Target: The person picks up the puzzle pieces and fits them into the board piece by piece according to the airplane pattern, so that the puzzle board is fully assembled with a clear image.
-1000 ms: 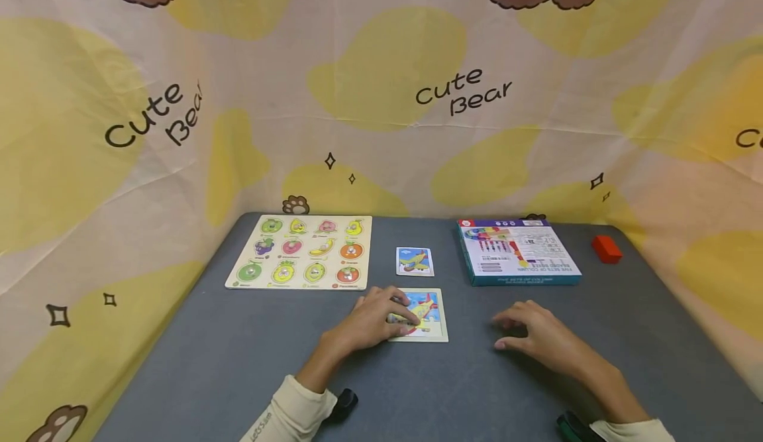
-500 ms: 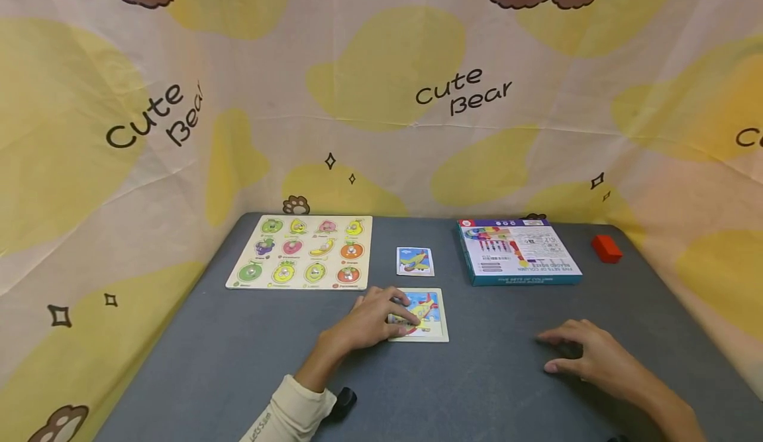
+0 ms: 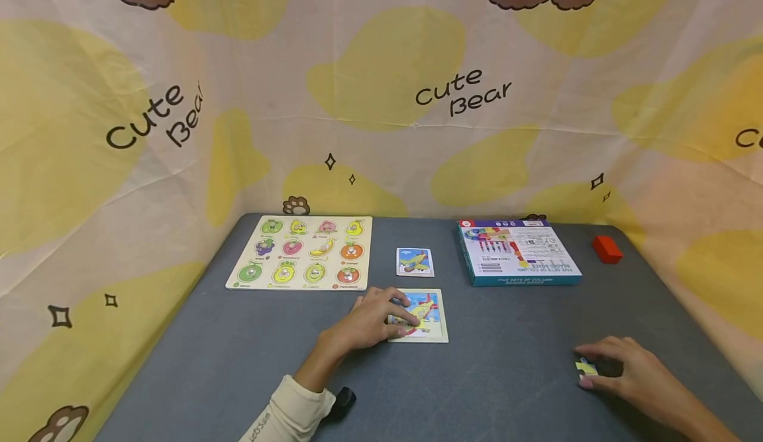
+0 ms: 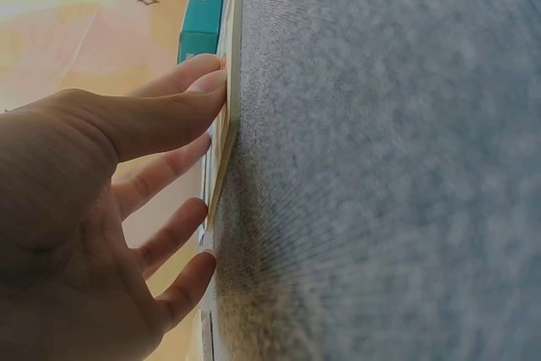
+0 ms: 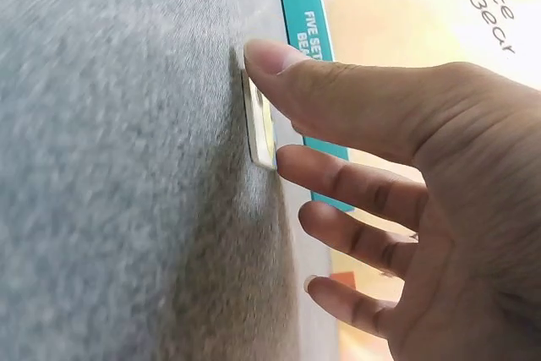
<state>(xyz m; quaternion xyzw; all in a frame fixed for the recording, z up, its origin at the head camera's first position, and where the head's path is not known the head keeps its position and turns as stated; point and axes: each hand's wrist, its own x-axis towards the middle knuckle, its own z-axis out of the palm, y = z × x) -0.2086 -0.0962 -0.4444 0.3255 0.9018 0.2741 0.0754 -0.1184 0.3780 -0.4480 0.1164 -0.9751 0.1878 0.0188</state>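
My left hand [image 3: 372,319] lies over the left part of a small square jigsaw board [image 3: 440,323] with a yellow and red aircraft picture. In the left wrist view its fingers are spread loosely, with fingertips at the board's face and edge. Off to the right, my right hand [image 3: 638,376] has thumb and index finger at opposite edges of a small yellow puzzle piece [image 3: 587,368], pinching it low at the table. The right wrist view shows this puzzle piece [image 5: 260,120] edge-on between thumb and index finger, the other fingers apart from it.
A picture card [image 3: 414,262] with an airplane lies behind the jigsaw board. A fruit puzzle board [image 3: 306,260] is at the back left. At the back right are a flat teal-sided box [image 3: 518,253] and a red block [image 3: 607,249]. Printed cloth [image 3: 381,97] walls the table.
My right hand has moved right and toward the near side, and its thumb and index finger now stand around the puzzle piece. The left hand has stayed on the board.
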